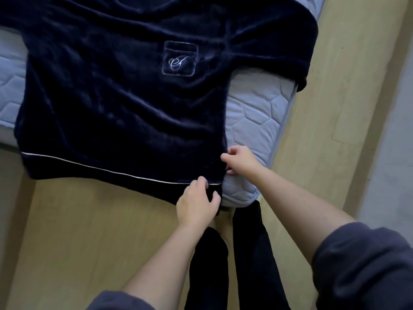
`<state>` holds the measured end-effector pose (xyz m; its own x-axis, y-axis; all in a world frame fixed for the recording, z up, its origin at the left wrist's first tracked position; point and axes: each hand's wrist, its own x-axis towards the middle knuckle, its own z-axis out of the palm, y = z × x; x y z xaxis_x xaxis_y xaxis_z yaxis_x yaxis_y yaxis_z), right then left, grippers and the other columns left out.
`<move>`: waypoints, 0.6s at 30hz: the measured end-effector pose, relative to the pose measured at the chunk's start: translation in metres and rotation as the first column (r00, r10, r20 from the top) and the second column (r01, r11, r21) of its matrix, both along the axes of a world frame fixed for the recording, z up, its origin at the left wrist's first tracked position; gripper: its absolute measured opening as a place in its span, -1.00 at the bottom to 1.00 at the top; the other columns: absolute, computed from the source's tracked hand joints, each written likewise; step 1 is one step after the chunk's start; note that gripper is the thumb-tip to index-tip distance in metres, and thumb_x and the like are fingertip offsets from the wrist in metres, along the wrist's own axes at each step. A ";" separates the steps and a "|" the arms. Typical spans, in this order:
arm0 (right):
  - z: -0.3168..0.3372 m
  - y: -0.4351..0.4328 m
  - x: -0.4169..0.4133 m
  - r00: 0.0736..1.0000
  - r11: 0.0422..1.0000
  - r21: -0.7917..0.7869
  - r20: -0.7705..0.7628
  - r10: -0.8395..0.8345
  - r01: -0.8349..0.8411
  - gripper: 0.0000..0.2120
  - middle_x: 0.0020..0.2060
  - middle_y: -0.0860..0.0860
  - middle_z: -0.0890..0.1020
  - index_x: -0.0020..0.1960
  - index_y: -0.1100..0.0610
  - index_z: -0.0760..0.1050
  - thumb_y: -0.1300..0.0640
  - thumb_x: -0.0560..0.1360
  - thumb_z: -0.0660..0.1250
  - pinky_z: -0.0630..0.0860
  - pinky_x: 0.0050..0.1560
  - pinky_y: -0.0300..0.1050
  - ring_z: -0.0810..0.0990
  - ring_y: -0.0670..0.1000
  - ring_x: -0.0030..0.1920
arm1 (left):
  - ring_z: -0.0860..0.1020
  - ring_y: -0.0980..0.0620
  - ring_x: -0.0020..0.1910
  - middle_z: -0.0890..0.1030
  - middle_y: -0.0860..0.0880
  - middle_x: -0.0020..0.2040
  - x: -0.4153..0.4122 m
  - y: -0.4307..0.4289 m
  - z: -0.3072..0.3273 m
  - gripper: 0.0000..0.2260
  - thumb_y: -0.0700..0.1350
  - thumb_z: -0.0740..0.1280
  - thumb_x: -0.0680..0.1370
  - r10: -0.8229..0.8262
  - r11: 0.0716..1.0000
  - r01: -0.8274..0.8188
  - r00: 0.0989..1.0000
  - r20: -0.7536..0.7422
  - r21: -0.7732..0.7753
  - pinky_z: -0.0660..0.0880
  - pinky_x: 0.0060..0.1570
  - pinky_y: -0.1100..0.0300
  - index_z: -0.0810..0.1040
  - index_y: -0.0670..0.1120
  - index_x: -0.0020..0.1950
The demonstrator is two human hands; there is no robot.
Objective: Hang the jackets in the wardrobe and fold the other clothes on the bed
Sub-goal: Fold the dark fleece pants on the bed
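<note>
Folding step, not hanging: a navy top (116, 97) lies spread front-up on the bed (257, 113), filling the upper left and centre of the frame. Its chest pocket (180, 58) faces the camera, and one sleeve (274, 30) runs off toward the upper right. The hem w/ white piping (89, 166) hangs over the mattress edge above the wood floor (89, 220). Both hands work the hem's right corner, just right of centre frame. The left hand (196, 202) has fingers and thumb curled in a pinch on the hem band just below the piping. The right hand (241, 162), just above it, has fingers curled onto the side edge of the top where it meets the bare mattress; it looks like a pinch on the side edge, though the fingertips are partly hidden. Prob. the start of the fold, w/ the cloth flat and no fold made yet. Next move, as I judge it: carry that side inward toward the pocket, or lift the hem up the bed, keeping the corner taut so the plush cloth doesn't bunch. The overhanging hem needs pulling onto the mattress first, and the sleeve wants tucking in.
</note>
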<state>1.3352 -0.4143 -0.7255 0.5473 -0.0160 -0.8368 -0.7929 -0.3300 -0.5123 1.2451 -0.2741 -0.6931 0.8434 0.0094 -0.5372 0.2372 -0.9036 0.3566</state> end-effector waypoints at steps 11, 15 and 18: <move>0.022 -0.021 0.011 0.986 0.982 0.190 -0.163 0.024 0.008 -0.86 -0.39 0.02 0.45 -0.25 0.10 0.42 0.12 0.47 0.25 0.33 -0.29 -0.16 0.40 0.00 -0.34 | 0.63 -0.06 -0.10 0.66 -0.04 -0.11 0.058 -0.010 0.022 -0.75 0.04 0.16 0.48 0.106 0.980 0.023 0.779 -0.617 0.197 0.49 -0.13 0.19 0.55 -0.08 -0.12; 0.011 -0.020 0.003 0.976 0.951 0.295 -0.215 -0.029 0.093 -0.93 -0.22 0.01 0.58 -0.08 0.13 0.51 0.13 0.50 0.30 0.49 -0.19 -0.19 0.54 -0.06 -0.21 | 0.57 -0.05 -0.22 0.58 -0.08 -0.12 0.067 -0.001 0.018 -0.68 0.12 0.23 0.50 0.474 0.851 -0.442 0.417 -0.775 0.282 0.49 -0.17 0.12 0.47 -0.09 0.08; 0.000 -0.022 -0.012 0.973 0.918 0.378 -0.228 -0.028 0.115 -0.89 -0.14 -0.01 0.58 -0.03 0.06 0.42 0.20 0.51 0.32 0.53 -0.19 -0.18 0.58 -0.05 -0.10 | 0.53 -0.08 0.06 0.52 -0.09 0.16 0.057 0.004 0.005 -0.52 0.15 0.34 0.44 0.656 0.597 -0.741 0.230 -0.719 0.308 0.50 -0.17 0.01 0.45 -0.09 0.25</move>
<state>1.3228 -0.4362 -0.7256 0.3642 0.2999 -0.8817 -0.9117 -0.0786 -0.4033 1.3020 -0.2703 -0.6881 -0.1522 0.3109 -0.9382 0.9489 -0.2194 -0.2267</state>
